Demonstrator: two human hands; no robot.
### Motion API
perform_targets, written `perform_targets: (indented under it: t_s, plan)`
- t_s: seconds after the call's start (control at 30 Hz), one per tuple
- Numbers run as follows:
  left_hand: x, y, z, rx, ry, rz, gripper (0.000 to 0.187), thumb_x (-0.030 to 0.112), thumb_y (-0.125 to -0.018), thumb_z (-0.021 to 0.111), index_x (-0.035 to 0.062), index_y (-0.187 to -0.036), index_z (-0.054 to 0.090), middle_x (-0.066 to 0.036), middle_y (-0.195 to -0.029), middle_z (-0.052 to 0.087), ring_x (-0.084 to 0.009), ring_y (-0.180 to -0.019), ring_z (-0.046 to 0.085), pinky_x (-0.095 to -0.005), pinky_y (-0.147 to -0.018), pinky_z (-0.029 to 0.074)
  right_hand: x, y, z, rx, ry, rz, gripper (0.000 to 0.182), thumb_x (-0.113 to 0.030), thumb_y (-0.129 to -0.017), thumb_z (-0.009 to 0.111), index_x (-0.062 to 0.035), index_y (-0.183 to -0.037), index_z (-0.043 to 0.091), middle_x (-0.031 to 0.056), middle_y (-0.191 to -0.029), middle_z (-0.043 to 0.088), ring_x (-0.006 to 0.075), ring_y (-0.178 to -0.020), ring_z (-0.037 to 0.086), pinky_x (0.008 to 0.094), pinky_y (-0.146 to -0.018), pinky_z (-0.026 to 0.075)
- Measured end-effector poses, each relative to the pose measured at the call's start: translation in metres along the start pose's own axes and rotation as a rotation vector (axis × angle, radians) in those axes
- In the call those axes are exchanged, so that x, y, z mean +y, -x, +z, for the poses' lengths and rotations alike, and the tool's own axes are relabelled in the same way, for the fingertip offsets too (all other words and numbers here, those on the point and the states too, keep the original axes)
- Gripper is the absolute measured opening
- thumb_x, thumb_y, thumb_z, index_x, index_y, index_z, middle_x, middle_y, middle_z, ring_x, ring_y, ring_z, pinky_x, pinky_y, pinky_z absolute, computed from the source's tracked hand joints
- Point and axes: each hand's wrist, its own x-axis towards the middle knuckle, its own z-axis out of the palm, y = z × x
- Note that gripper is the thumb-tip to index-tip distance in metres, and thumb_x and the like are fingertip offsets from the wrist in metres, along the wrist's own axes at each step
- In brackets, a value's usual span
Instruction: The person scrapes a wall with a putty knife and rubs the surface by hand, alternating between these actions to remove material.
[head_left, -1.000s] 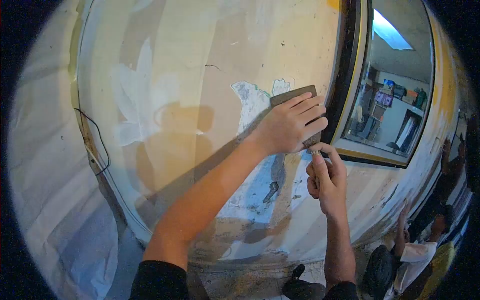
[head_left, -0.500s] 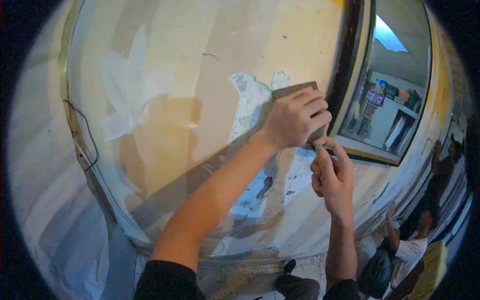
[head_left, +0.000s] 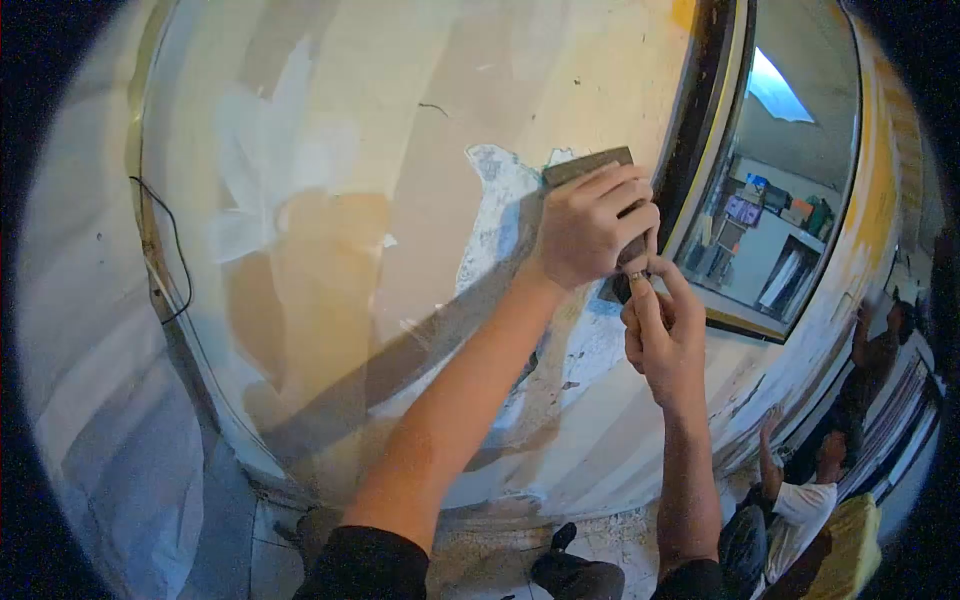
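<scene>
My left hand is wrapped over a flat grey-brown rectangular tool, whose top edge lies near the painted wall. Just below it, my right hand has its fingers closed on the narrow handle end of what looks like a scraper. Both hands nearly touch, left of the window's lower corner. Around them the wall shows a bare whitish patch with ragged paint edges. The tool's face toward the wall is hidden.
A dark-framed window is at the right, with shelves and boxes behind its glass. A black cable hangs at the left beside pale sheeting. Two other people are at the lower right, one in a white shirt.
Both hands and the tool have moved slightly up along the wall. The view has shifted a little, and the person in the white shirt appears slightly further left.
</scene>
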Motion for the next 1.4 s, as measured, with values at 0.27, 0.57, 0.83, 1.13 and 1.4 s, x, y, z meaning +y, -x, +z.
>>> perform_targets:
  t_s: [0.27,0.57,0.83,1.13,1.4]
  plan:
    - [0.000,-0.002,-0.002,-0.024,-0.039,-0.022,0.013,0.022,-0.066,0.069,0.0134,-0.075,0.064,-0.002,-0.094,0.066,-0.0219,-0.100,0.065,-0.0347,-0.081,0.054,-0.002,-0.005,-0.002,0.004,0.035,-0.002,0.013,-0.013,-0.098,0.050,-0.0054,-0.107,0.057,-0.0074,-0.059,0.039,0.0015,-0.047,0.034,0.0205,-0.041,0.025]
    - [0.005,-0.008,-0.007,-0.101,-0.046,-0.041,0.009,0.021,-0.068,0.065,0.0139,-0.073,0.061,-0.004,-0.096,0.065,-0.0202,-0.101,0.064,-0.0345,-0.087,0.053,-0.011,-0.009,-0.007,-0.061,0.028,0.046,0.014,-0.014,-0.098,0.051,-0.0046,-0.105,0.057,-0.0056,-0.058,0.043,0.0022,-0.047,0.035,0.0213,-0.042,0.027]
    - [0.001,0.000,-0.001,-0.032,-0.111,-0.065,0.007,0.022,-0.068,0.064,0.0156,-0.071,0.064,-0.001,-0.096,0.066,-0.0197,-0.102,0.064,-0.0357,-0.086,0.054,-0.011,-0.012,-0.009,-0.044,0.046,0.041,0.012,-0.013,-0.098,0.051,-0.0047,-0.104,0.057,-0.0065,-0.059,0.042,0.0026,-0.047,0.035,0.0217,-0.042,0.027]
    - [0.004,-0.005,-0.005,0.012,-0.069,-0.060,0.011,0.022,-0.065,0.069,0.0149,-0.070,0.062,-0.001,-0.089,0.065,-0.0207,-0.096,0.066,-0.0344,-0.083,0.055,-0.012,-0.010,-0.006,-0.064,0.104,-0.024,0.012,-0.012,-0.098,0.050,-0.0043,-0.105,0.057,-0.0056,-0.062,0.042,0.0012,-0.053,0.036,0.0200,-0.044,0.027]
    - [-0.003,0.000,-0.004,-0.062,-0.067,0.007,0.015,0.021,-0.067,0.072,0.0137,-0.079,0.065,-0.003,-0.096,0.065,-0.0210,-0.098,0.065,-0.0328,-0.076,0.056,-0.012,-0.008,-0.014,-0.090,0.047,0.047,0.012,-0.012,-0.098,0.051,-0.0043,-0.105,0.057,-0.0059,-0.063,0.044,0.0021,-0.049,0.037,0.0209,-0.043,0.028]
